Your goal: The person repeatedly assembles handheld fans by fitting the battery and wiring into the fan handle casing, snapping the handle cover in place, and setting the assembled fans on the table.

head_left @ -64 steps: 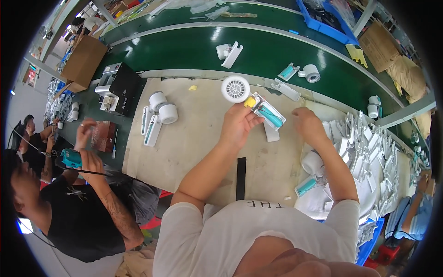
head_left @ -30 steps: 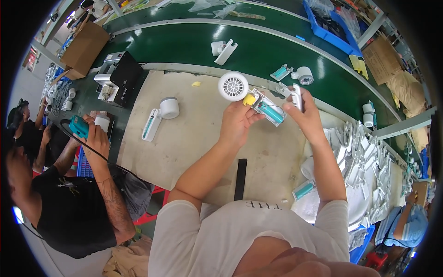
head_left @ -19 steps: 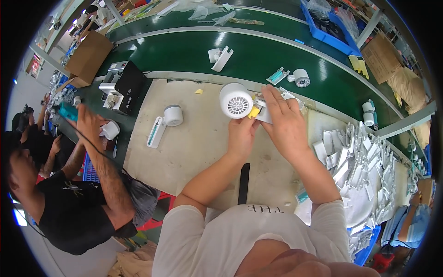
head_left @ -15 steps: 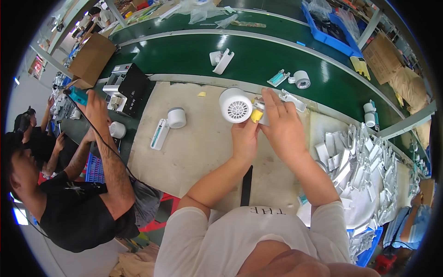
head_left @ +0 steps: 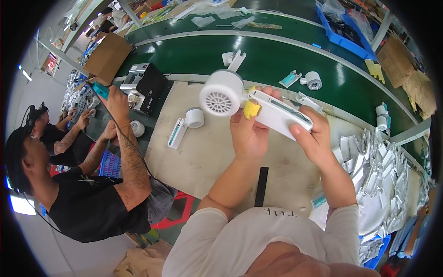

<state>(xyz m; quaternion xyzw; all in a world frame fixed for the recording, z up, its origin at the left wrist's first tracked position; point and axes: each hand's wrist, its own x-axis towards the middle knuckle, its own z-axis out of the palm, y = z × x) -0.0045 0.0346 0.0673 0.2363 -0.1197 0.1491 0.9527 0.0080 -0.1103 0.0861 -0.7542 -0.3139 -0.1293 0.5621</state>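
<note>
Both hands hold up a white handheld appliance that looks like a small fan or hair dryer. Its round head has a grille and points toward me on the left; its long handle slants down to the right. My left hand is closed around the joint between head and handle. Something yellow sits there by the thumb, perhaps a finger cover. My right hand grips the handle's far end, thumb on its face. On the mat to the left lies a similar appliance with a teal strip along its handle.
A heap of white handle parts covers the right side. More appliances lie on the green belt beyond. A black machine stands at the left, near a co-worker holding a teal tool. A blue crate sits far right.
The appliance has been lifted closer and turned, so its handle now shows in full. My right hand went from flat fingers beside it to gripping the handle's end. The whole view has shifted slightly.
</note>
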